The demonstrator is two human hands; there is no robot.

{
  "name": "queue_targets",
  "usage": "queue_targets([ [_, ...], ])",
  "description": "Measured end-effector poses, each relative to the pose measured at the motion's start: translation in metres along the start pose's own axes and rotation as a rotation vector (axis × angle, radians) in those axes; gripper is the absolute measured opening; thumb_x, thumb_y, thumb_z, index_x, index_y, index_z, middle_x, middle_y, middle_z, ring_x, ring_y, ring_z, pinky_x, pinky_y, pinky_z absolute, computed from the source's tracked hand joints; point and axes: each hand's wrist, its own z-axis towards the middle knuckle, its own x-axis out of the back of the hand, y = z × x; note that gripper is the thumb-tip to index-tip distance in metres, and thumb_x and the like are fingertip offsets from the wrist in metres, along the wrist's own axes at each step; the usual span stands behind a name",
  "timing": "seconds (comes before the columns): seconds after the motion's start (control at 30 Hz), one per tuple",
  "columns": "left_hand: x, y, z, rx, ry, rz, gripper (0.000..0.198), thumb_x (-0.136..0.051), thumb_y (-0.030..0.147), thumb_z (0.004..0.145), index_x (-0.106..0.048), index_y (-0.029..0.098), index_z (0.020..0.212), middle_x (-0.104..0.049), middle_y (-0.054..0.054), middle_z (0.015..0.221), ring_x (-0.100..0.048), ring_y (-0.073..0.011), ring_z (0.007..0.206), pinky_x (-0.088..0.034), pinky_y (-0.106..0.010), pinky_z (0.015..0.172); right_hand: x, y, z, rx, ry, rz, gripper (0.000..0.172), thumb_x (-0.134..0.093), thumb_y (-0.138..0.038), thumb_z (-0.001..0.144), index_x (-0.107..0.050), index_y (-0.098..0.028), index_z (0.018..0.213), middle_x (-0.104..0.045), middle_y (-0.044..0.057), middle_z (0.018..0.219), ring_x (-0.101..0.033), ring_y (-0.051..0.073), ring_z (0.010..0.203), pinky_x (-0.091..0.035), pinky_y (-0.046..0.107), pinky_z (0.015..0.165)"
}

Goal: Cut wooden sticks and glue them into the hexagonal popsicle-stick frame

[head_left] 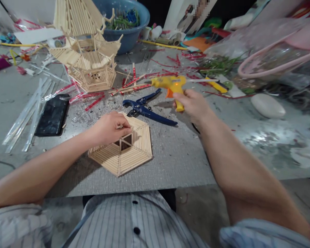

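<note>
My right hand [193, 103] grips the handle of a yellow hot glue gun [167, 82] with an orange trigger. Its nozzle points left above the table, and a glue stick runs out of its back. My left hand [112, 127] is closed over a hexagonal panel of thin wooden sticks [134, 156], which has an opening with spokes at its centre. Between my left fingertips the pale end of a short wooden stick [120, 126] shows; its rest is hidden. Just behind the panel lies a dark blue hand cutter [150, 112], handles spread.
A pagoda model of wooden sticks [88, 55] stands back left, before a blue basin [136, 24]. A black phone [53, 115] and clear glue sticks [32, 115] lie left. Red strips, a yellow-handled knife [217, 85], a white oval object [268, 105] and a pink rim [279, 63] surround the work.
</note>
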Motion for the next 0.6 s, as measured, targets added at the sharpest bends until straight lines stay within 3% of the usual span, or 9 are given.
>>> queue_targets([
  [0.07,0.001,0.001,0.0,0.144,0.021,-0.2,0.014,-0.065,0.025,0.078,-0.069,0.016,0.068,-0.066,-0.001,0.066,-0.057,-0.0095,0.063,-0.042,-0.023,0.063,-0.007,-0.013,-0.009,-0.038,0.028,0.266,0.028,-0.07,-0.032,0.06,-0.057,-0.02,0.081,-0.06,-0.001,0.068,-0.058,0.015,0.054,-0.044,0.029,0.05],
  [0.13,0.0,0.0,0.001,0.271,0.066,-0.431,0.014,-0.066,0.025,0.077,-0.069,0.015,0.068,-0.062,0.002,0.06,-0.051,-0.006,0.054,-0.037,-0.02,0.054,-0.013,-0.023,-0.017,-0.032,0.038,0.392,0.031,-0.072,-0.026,0.051,-0.061,-0.018,0.079,-0.065,0.0,0.077,-0.062,0.015,0.055,-0.048,0.029,0.05],
  [0.23,-0.001,-0.003,0.003,0.416,0.166,-0.752,0.012,-0.069,0.024,0.073,-0.069,0.014,0.065,-0.051,0.006,0.049,-0.038,-0.0027,0.042,-0.026,-0.018,0.043,-0.018,-0.033,-0.026,0.041,0.01,0.414,0.024,-0.071,-0.023,0.051,-0.061,-0.017,0.072,-0.068,0.001,0.079,-0.056,0.011,0.041,-0.041,0.027,0.04],
  [0.3,-0.001,-0.004,0.005,0.486,0.228,-0.908,0.013,-0.071,0.021,0.072,-0.067,0.014,0.062,-0.043,0.007,0.043,-0.032,-0.0021,0.037,-0.019,-0.019,0.038,-0.021,-0.035,-0.031,0.087,-0.04,0.406,0.026,-0.071,-0.024,0.054,-0.062,-0.018,0.078,-0.068,0.0,0.076,-0.051,0.01,0.036,-0.037,0.027,0.037],
  [0.43,0.001,-0.005,0.007,0.542,0.328,-1.02,0.016,-0.07,0.016,0.073,-0.063,0.013,0.059,-0.043,0.007,0.043,-0.032,-0.0021,0.036,-0.014,-0.019,0.036,-0.029,-0.035,-0.04,0.145,-0.11,0.396,0.026,-0.075,-0.026,0.061,-0.064,-0.02,0.084,-0.067,-0.002,0.076,-0.051,0.008,0.039,-0.039,0.024,0.038],
  [0.5,0.003,-0.007,0.008,0.541,0.351,-1.044,0.019,-0.069,0.015,0.074,-0.06,0.013,0.057,-0.042,0.007,0.043,-0.033,-0.002,0.036,-0.015,-0.018,0.036,-0.033,-0.034,-0.046,0.161,-0.135,0.351,0.025,-0.077,-0.03,0.063,-0.064,-0.02,0.081,-0.067,-0.001,0.082,-0.051,0.006,0.043,-0.04,0.023,0.04],
  [0.6,0.003,-0.01,0.009,0.528,0.371,-1.076,0.022,-0.069,0.015,0.075,-0.057,0.013,0.057,-0.043,0.007,0.044,-0.034,-0.0018,0.037,-0.017,-0.017,0.036,-0.036,-0.03,-0.052,0.165,-0.184,0.225,0.032,-0.077,-0.036,0.066,-0.065,-0.024,0.092,-0.068,0.001,0.095,-0.05,0.006,0.048,-0.043,0.023,0.044],
])
